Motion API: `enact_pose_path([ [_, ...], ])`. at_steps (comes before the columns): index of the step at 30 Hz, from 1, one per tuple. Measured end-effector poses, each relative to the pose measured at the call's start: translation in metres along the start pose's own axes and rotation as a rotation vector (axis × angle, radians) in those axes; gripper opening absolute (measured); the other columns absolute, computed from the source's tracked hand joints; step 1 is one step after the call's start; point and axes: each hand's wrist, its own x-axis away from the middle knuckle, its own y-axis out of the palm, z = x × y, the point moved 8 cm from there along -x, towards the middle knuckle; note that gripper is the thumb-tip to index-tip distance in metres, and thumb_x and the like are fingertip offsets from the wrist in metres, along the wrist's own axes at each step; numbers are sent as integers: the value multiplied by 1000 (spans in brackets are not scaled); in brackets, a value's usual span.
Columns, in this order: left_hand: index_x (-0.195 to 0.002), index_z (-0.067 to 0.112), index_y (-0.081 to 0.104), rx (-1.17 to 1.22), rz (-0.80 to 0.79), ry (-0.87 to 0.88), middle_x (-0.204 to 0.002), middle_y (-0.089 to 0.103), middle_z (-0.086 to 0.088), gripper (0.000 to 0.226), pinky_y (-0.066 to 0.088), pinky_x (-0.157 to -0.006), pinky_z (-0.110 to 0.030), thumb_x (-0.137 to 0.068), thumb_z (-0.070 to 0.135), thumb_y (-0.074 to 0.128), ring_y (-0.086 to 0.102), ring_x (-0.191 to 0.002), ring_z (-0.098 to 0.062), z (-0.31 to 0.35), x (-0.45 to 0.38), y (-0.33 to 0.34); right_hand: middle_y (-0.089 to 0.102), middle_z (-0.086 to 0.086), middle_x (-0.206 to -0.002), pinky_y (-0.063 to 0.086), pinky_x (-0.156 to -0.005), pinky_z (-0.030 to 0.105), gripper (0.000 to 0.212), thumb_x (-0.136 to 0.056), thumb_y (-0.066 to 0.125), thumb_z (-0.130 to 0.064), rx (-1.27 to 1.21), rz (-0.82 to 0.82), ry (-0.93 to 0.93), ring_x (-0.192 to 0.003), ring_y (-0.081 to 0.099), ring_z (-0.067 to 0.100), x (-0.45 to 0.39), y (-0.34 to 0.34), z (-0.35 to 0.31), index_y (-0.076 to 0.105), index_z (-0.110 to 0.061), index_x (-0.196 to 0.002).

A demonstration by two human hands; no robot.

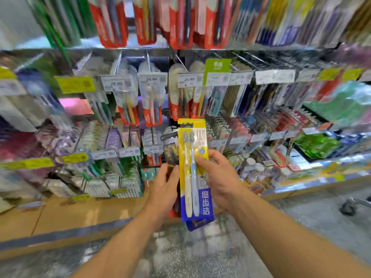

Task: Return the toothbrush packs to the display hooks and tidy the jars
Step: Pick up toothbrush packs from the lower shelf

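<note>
So, from my remote seat I saw both hands up in front of the display hooks (147,59). R hand (218,177) pinched a yellow-and-blue toothbrush pack (193,169), thumb on its front, held upright w/ two brushes inside, one yellow, one pale blue. L hand (164,189) gripped a darker pack (171,155) just behind and left of it, mostly hidden. Rows of packs hung w/ price tags (153,79); edges were too blurred to read. Small white jars (259,167) sat on the lower shelf at right.
</note>
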Motion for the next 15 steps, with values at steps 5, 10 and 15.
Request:
enact_pose_path([
  [5,-100,21,58,-25,24,80,-83,65,-18,28,55,-70,-52,-103,48,51,65,-72,-37,42,28,28,72,16,-98,59,-79,50,8,-96,68,-11,8,-50,-62,-83,70,29,25,-19,-46,66,-12,-103],
  [10,-110,25,64,-50,20,127,-101,76,3,31,57,-77,-39,-101,52,51,73,-94,-17,82,54,71,70,25,-118,58,-84,55,8,-96,68,-13,1,-103,-99,-91,70,34,50,-51,-98,64,-15,-103],
  [15,-114,34,68,-38,-50,125,-104,79,8,29,58,-84,-37,-100,53,52,75,-96,-12,117,72,118,70,23,-108,55,-91,63,5,-97,67,-11,-24,-139,-137,-94,69,38,70,-83,-146,64,-13,-101],
])
